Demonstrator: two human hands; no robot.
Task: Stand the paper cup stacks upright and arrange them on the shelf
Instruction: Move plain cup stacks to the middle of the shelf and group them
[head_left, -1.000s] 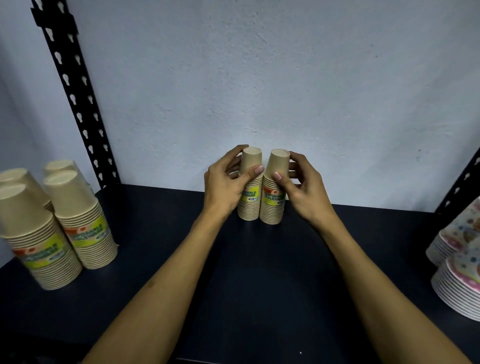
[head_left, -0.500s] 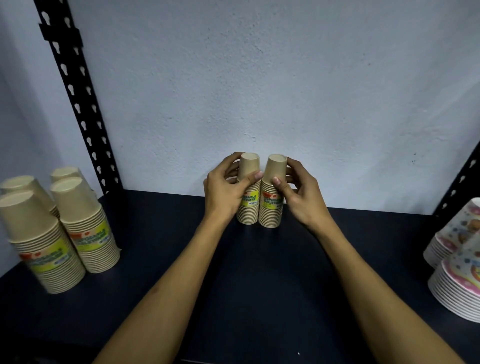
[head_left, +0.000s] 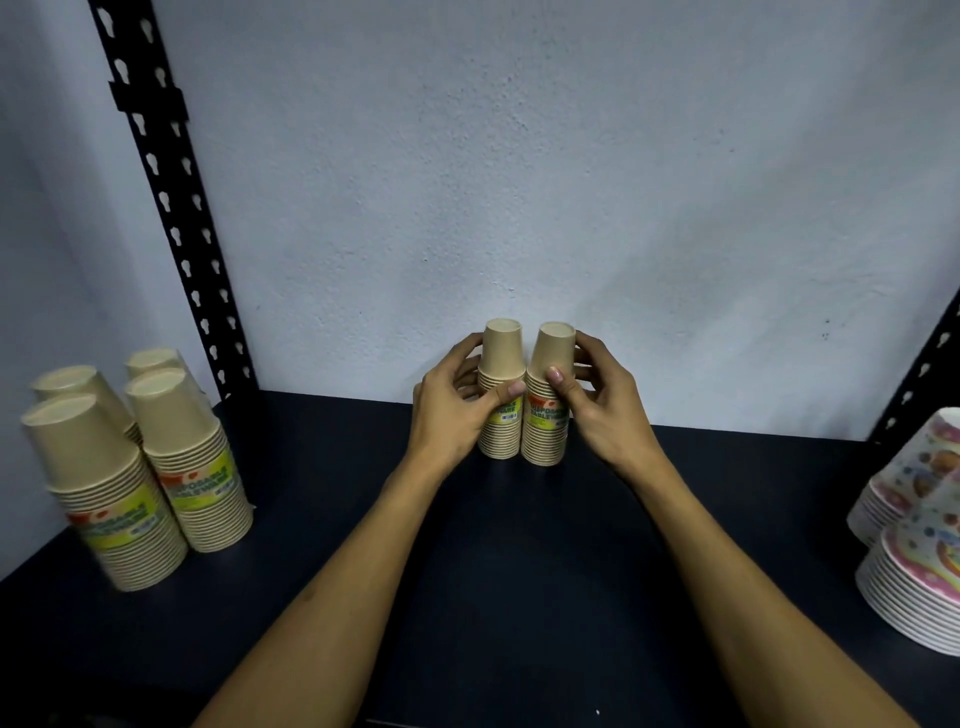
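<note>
Two small brown paper cup stacks stand upright, mouths down, side by side near the back wall on the dark shelf (head_left: 519, 571). My left hand (head_left: 457, 410) grips the left stack (head_left: 501, 353), thumb across its front. My right hand (head_left: 602, 400) grips the right stack (head_left: 553, 353), which leans slightly left at the top. The two stacks touch. Each carries a yellow-green label, partly hidden by my fingers.
Several larger brown cup stacks (head_left: 182, 452) stand upright at the left, by a black perforated upright (head_left: 171, 208). Patterned paper plates and cups (head_left: 919, 545) are stacked at the right edge, next to another upright (head_left: 930, 358).
Both hands stay on the two small stacks, which have hardly moved. The camera has tilted up a little, so the stacks and hands sit lower in view.
</note>
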